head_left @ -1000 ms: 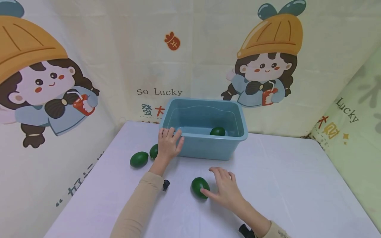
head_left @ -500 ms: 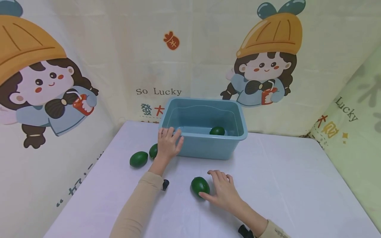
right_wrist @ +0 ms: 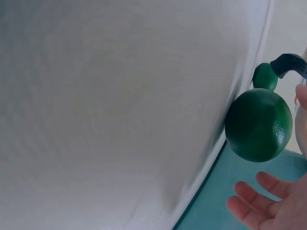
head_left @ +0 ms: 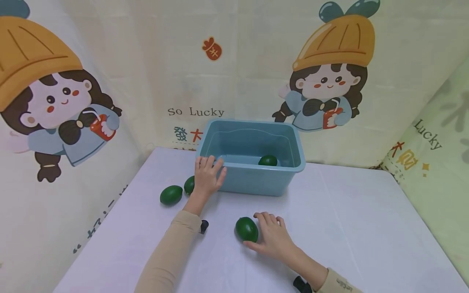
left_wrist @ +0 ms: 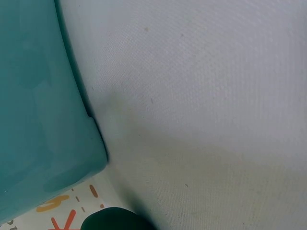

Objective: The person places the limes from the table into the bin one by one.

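A white desk (head_left: 348, 211) stands in front of a cloth wall (head_left: 256, 61) with drawings of a girl in an orange hat. A blue tub (head_left: 253, 179) sits near the back of the desk. The left hand (head_left: 207, 179) rests on the near left corner of the tub, with its fingers laid flat over the rim and not curled tight, so it grips nothing. One green avocado (head_left: 268, 160) lies inside the tub, on the right side of the bottom. Two more lie on the desk to the left of the tub: the far-left avocado (head_left: 171, 195) is out in the open, and the half-hidden avocado (head_left: 189, 185) peeks out just behind the left wrist. The front avocado (head_left: 246, 229) lies on the desk, closer to the person than the tub and well apart from it. The right hand (head_left: 272, 238) lies on the desk just to the right of this one. Its fingers are loose and spread a little, and its thumb tip is right against the fruit's near side. The hand does not wrap around the fruit. In the right wrist view the front avocado (right_wrist: 259, 124) sits on the white cloth with loose fingers (right_wrist: 254, 199) close by. In the left wrist view the tub (left_wrist: 43, 110) fills the left side above the desk (left_wrist: 206, 96). Both arms wear tan sleeves (head_left: 165, 256).
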`<state>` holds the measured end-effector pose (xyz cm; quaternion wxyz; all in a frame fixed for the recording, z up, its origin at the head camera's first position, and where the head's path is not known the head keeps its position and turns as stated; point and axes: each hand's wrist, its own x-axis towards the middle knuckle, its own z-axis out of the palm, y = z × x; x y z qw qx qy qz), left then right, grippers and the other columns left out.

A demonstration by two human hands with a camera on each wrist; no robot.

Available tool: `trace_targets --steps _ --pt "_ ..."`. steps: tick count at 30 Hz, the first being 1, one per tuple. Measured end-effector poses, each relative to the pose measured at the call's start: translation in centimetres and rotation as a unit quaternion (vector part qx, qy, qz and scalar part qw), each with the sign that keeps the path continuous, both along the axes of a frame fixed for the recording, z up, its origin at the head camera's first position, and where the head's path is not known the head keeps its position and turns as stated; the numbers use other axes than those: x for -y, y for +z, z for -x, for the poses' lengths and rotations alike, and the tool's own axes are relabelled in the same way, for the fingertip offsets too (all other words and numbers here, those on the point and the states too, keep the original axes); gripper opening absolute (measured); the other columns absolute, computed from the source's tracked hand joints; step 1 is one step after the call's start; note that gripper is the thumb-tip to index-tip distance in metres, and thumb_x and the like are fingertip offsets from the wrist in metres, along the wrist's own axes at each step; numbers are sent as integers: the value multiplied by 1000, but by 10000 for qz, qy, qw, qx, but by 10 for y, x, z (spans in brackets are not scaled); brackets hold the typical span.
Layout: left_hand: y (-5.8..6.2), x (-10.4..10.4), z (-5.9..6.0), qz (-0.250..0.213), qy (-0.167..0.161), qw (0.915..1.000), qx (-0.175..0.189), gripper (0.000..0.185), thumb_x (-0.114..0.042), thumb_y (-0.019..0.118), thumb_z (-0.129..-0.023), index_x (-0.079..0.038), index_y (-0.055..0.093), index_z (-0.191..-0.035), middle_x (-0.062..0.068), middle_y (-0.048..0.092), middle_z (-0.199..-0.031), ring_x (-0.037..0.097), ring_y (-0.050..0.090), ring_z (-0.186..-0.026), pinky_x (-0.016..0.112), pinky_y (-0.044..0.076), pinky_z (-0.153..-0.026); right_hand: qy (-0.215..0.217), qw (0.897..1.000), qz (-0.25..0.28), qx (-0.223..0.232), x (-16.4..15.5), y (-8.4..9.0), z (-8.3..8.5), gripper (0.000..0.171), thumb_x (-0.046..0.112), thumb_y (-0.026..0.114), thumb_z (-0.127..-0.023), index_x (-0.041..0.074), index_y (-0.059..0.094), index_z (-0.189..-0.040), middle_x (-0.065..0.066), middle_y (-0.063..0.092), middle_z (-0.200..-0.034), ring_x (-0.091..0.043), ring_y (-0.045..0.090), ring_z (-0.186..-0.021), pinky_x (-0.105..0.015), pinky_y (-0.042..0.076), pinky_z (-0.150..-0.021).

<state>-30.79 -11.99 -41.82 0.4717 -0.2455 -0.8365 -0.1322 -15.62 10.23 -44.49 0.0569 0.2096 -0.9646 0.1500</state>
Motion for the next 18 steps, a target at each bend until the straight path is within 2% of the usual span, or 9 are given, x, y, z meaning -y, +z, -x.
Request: trace_targets --steps 10,18 --pt "-1 1 -1 15 30 10000 73 43 -38 25 -96 -11 58 -96 11 50 -88 28 43 -82 48 30 -83 150 9997 -182 37 1 -1 -2 77 63 65 -67 6 49 -116 -7 53 -104 -24 50 -96 -50 36 -81" --pt "0 0 -1 -2 3 10000 -23 42 -38 26 -96 -10 58 -95 11 50 -87 28 43 -81 48 30 -82 187 9992 -326 126 4 -4 -2 77 61 66 -67 6 48 -116 -7 52 -103 -23 48 -94 -48 36 -80"
